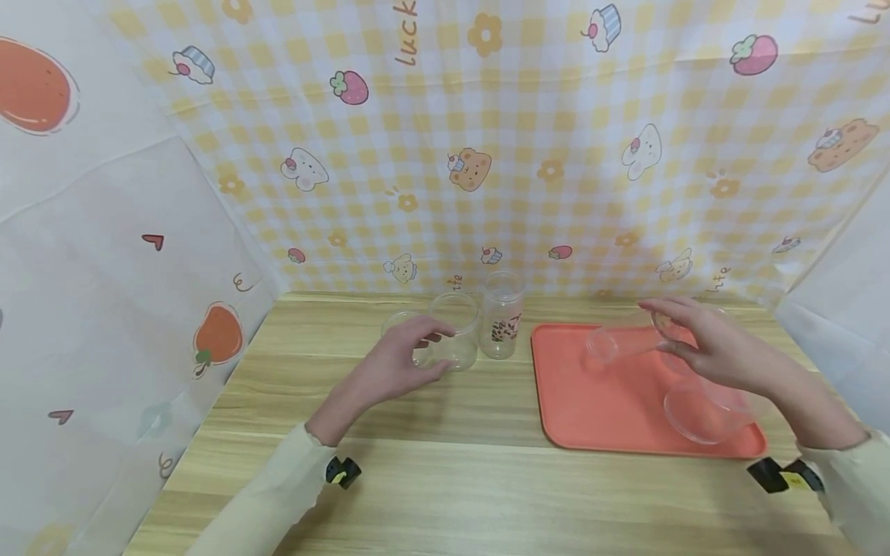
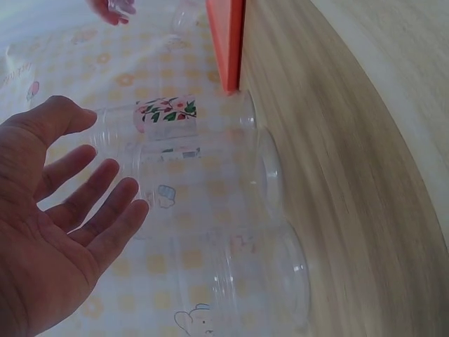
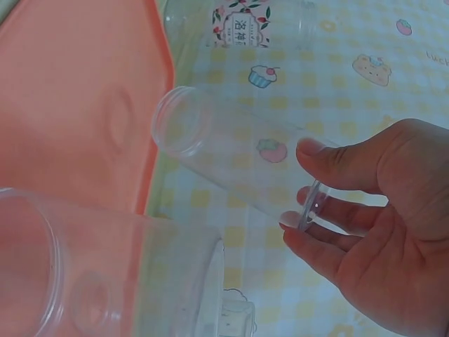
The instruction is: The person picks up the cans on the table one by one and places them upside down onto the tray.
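My right hand [image 1: 716, 349] pinches one end of a slim clear plastic jar [image 3: 235, 158] between thumb and fingers. The jar is tilted, its far end over the orange-red tray [image 1: 591, 417]. Beside it on the tray stands a wide clear jar [image 3: 105, 267]. At the left, my left hand [image 1: 392, 363] is held with spread, lightly bent fingers close to a clear jar [image 1: 460, 351]; whether it touches is hard to tell. A jar with a floral label [image 1: 502, 328] stands to the right of that one, and another clear jar [image 2: 266, 281] is partly behind the hand.
The tray lies on the right of a wood-grain table [image 1: 445, 494]. A yellow checked cloth [image 1: 528, 116] hangs along the table's back edge. White printed sheeting [image 1: 125, 309] closes the left side. A further clear container [image 3: 237, 317] shows partly behind the wide jar.
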The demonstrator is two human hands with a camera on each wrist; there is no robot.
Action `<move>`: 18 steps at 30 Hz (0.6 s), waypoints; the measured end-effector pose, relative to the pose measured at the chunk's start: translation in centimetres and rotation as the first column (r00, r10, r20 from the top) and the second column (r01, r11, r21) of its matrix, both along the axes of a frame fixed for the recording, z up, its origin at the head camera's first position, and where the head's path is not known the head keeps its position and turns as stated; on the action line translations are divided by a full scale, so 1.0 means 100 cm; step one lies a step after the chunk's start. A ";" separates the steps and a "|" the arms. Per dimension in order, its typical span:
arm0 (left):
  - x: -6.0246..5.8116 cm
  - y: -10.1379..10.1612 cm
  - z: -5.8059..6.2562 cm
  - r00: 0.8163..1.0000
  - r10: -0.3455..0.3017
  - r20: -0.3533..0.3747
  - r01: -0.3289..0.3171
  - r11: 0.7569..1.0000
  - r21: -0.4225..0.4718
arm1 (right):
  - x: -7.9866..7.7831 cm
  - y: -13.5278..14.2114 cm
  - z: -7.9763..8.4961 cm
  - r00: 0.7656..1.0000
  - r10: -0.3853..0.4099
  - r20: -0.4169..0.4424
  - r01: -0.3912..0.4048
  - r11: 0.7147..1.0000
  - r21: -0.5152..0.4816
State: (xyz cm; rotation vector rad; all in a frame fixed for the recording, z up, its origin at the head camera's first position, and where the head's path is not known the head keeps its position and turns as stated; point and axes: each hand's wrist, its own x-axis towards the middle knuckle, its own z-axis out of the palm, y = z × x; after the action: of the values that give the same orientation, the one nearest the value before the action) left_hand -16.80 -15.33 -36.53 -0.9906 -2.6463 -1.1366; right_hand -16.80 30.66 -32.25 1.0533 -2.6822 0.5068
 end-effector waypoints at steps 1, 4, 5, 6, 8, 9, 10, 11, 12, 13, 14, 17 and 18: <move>0.000 -0.001 0.000 1.000 0.002 0.003 -0.002 1.000 0.000 | 0.000 0.000 0.000 1.000 -0.002 0.005 0.002 1.000 0.003; -0.001 -0.004 -0.001 1.000 0.007 0.005 -0.007 1.000 0.002 | -0.001 0.002 0.001 1.000 -0.006 0.018 0.006 1.000 0.012; -0.001 -0.006 -0.001 1.000 0.009 0.008 -0.009 1.000 0.002 | -0.001 0.002 0.002 1.000 -0.005 0.023 0.005 1.000 0.013; -0.001 -0.007 -0.001 1.000 0.013 0.012 -0.013 1.000 0.002 | -0.001 0.002 0.002 1.000 -0.004 0.027 0.003 1.000 0.015; -0.001 -0.009 -0.001 1.000 0.022 0.016 -0.022 1.000 0.003 | -0.002 0.003 0.002 1.000 -0.001 0.031 0.000 1.000 0.023; -0.001 -0.010 -0.001 0.999 0.027 0.018 -0.027 1.000 0.006 | -0.002 0.003 0.002 1.000 0.001 0.030 -0.002 1.000 0.028; 0.000 -0.010 -0.001 0.999 0.031 0.018 -0.031 0.999 0.011 | -0.002 0.004 0.003 1.000 0.002 0.030 -0.003 0.999 0.034; 0.000 -0.011 -0.001 0.999 0.035 0.015 -0.035 0.999 0.013 | -0.002 0.004 0.003 1.000 0.003 0.029 -0.004 0.999 0.039; 0.001 -0.012 -0.001 0.999 0.039 0.012 -0.039 0.999 0.016 | -0.002 0.004 0.003 1.000 0.002 0.027 -0.003 0.999 0.045; 0.001 -0.013 -0.001 0.999 0.040 0.006 -0.040 0.999 0.023 | -0.002 0.005 0.004 1.000 0.002 0.027 -0.003 0.999 0.051; 0.001 -0.014 -0.001 0.999 0.042 0.001 -0.042 0.999 0.027 | -0.001 0.005 0.004 1.000 0.001 0.030 -0.003 0.999 0.055; 0.002 -0.016 0.000 0.999 0.040 -0.022 -0.039 0.999 0.038 | -0.001 0.006 0.006 0.999 -0.004 0.044 0.001 0.998 0.061; 0.002 -0.017 0.000 0.999 0.038 -0.029 -0.037 0.998 0.042 | -0.001 0.006 0.006 0.999 -0.003 0.050 0.000 0.998 0.061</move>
State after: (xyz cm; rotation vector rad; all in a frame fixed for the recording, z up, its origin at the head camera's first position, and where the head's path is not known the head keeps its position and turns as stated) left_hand -16.60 -17.00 -36.52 -0.9389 -2.5958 -1.1547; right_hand -16.88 31.26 -31.65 1.0687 -2.7587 0.4594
